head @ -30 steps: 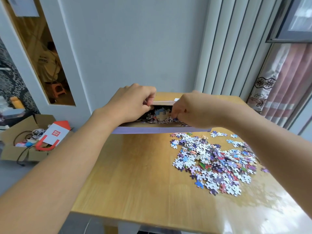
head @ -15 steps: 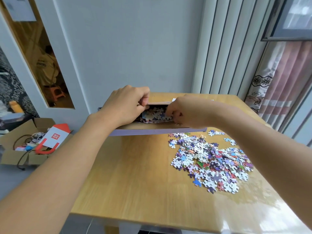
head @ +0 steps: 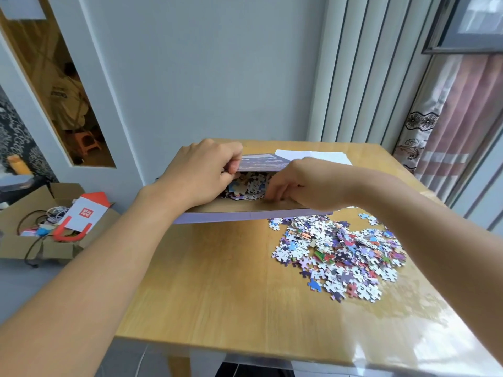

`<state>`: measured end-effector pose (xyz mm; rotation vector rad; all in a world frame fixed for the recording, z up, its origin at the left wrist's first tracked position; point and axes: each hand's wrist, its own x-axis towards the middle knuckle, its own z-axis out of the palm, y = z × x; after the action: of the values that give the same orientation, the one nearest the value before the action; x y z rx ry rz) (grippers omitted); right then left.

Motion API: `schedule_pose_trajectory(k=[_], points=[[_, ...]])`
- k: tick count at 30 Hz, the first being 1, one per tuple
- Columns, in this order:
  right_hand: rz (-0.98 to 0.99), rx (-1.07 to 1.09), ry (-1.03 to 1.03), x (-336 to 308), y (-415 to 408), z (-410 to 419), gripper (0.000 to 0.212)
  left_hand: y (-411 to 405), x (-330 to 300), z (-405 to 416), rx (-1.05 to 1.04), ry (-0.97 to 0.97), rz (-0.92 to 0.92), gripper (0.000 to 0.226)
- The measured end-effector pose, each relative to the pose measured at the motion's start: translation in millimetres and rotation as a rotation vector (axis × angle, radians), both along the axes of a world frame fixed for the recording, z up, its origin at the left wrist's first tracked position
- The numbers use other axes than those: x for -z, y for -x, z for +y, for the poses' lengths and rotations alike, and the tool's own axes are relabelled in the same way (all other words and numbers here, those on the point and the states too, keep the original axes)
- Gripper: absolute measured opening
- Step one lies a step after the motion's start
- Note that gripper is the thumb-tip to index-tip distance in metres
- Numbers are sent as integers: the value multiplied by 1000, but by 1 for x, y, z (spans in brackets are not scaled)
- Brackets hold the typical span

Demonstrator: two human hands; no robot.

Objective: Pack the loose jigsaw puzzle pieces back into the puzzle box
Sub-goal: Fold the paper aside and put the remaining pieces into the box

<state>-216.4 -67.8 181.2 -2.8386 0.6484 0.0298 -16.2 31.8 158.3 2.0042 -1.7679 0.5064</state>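
A flat lavender puzzle box (head: pixel 245 214) lies at the far side of the wooden table (head: pixel 217 281), its opening facing me. My left hand (head: pixel 198 175) grips the box's upper panel and holds it lifted. Several jigsaw pieces (head: pixel 247 185) show inside the gap. My right hand (head: pixel 302 183) reaches into the opening from the right, its fingers curled down onto pieces there; the fingertips are partly hidden. A large heap of loose puzzle pieces (head: pixel 340 254) lies on the table, right of centre, just in front of the box.
A white sheet of paper (head: pixel 313 155) lies behind the box. On the floor to the left stands a cardboard carton (head: pixel 16 240) with cables and a red-and-white paper bag (head: pixel 84 213). A wall is behind the table, a curtain (head: pixel 449 118) at the right.
Both hands have stayed at the box opening. My right hand has pushed slightly deeper inside, and the pieces showing in the gap have shifted.
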Motion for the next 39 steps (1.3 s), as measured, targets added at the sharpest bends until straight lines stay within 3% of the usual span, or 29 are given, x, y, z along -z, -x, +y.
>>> schedule_pose_trajectory(k=[4, 8, 10, 13, 15, 16, 17, 19, 21, 24, 29, 36, 39], points=[[237, 7, -62, 7, -13, 5, 48, -1, 5, -3, 5, -22, 14, 32], [291, -11, -51, 13, -24, 9, 51, 0, 13, 0, -40, -79, 25, 23], [223, -69, -77, 6, -12, 15, 49, -4, 19, 4, -98, -74, 26, 24], [-104, -62, -268, -3, 20, 8, 38, -13, 34, 7, -145, -136, 25, 29], [-254, 50, -164, 6, 35, -19, 32, -18, 48, 7, -148, -230, 25, 30], [-228, 130, -88, 17, 41, -37, 31, -19, 56, 5, -145, -296, 27, 32], [-120, 207, -44, 30, 44, -51, 41, -20, 63, 4, -145, -356, 28, 33], [180, 286, -48, 62, 47, -72, 95, -24, 76, 5, -157, -449, 23, 34], [304, 284, -122, 90, 46, -83, 139, -25, 85, 4, -165, -473, 29, 36], [315, 296, -182, 119, 32, -87, 155, -23, 87, 0, -142, -495, 79, 40], [277, 229, -177, 125, 12, -83, 141, 12, 83, -7, 133, -355, 245, 47], [152, 165, -147, 120, 13, -83, 70, 38, 102, -21, 288, -238, 264, 41], [130, 157, -144, 122, 18, -82, 70, 39, 108, -20, 295, -177, 272, 38]])
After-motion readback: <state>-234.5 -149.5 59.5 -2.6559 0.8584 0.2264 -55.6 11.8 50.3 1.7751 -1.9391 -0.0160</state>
